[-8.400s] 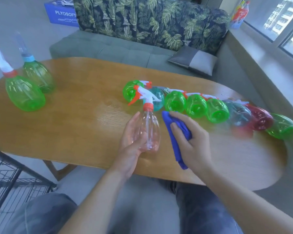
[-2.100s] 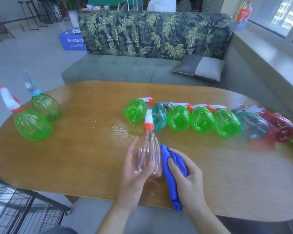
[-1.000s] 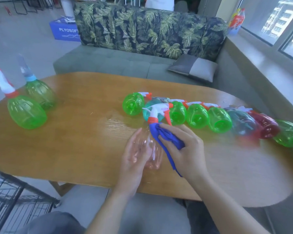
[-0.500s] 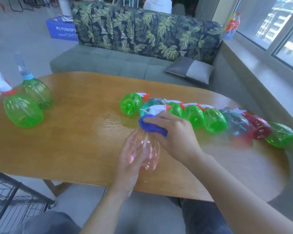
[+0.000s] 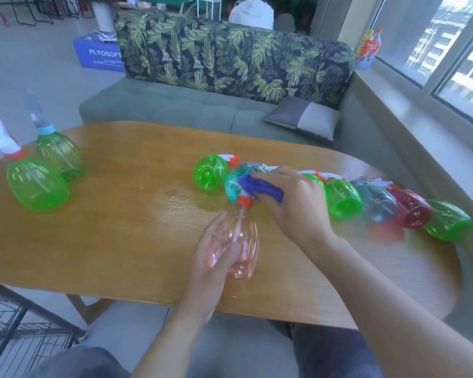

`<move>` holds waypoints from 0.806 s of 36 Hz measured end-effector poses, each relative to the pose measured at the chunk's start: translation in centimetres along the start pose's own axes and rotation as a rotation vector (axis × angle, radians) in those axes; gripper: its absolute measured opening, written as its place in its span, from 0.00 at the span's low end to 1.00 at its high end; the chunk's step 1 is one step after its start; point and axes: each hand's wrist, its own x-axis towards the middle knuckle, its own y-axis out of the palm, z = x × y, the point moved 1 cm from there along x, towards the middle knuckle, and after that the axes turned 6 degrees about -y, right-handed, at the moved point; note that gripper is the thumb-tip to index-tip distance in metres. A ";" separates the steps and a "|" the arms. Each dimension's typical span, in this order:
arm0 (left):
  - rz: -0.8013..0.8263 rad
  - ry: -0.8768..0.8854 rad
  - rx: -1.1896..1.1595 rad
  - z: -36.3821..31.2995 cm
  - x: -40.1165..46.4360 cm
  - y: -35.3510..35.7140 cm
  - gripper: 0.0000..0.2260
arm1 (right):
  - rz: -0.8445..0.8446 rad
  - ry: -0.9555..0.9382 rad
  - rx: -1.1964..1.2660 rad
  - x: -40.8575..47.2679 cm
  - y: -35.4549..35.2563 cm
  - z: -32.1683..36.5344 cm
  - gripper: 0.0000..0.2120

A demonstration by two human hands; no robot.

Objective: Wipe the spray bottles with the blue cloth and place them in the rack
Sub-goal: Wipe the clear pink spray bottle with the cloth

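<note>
A clear pinkish spray bottle is held upright near the front edge of the wooden table. It is gripped low on its body by the left hand, whose fingers are curled round the near side. The orange collar of the bottle is seen just below the blue cloth, which is bunched over the trigger head and pressed there by the right hand; the cloth is clutched under that hand's bent fingers and thumb.

Behind the held bottle, a row of spray bottles is laid on its side across the table. A green bottle is found at the left end, with a teal bottle just beside it, partly hidden by the cloth. Further right, another green bottle, a bluish clear bottle, a red bottle and a last green bottle are lined up, each touching or nearly touching its neighbour. Two more green bottles are stood upright, well apart from the row, at the left end of the table.

A black wire rack is seen on the floor at the lower left, below the table edge. A leaf-patterned sofa with a grey cushion is set behind the table.
</note>
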 end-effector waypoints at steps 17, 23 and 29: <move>0.009 0.023 0.034 0.0 -0.1 0.1 0.27 | -0.032 0.110 0.026 0.1 -0.1 -0.7 0.11; -0.012 -0.022 -0.018 -0.2 0.0 0.0 0.26 | 0.160 -0.068 0.104 -0.9 0.8 1.6 0.14; 0.002 -0.014 -0.030 0.1 0.0 0.1 0.27 | 0.005 0.076 0.027 -0.2 0.2 -0.5 0.11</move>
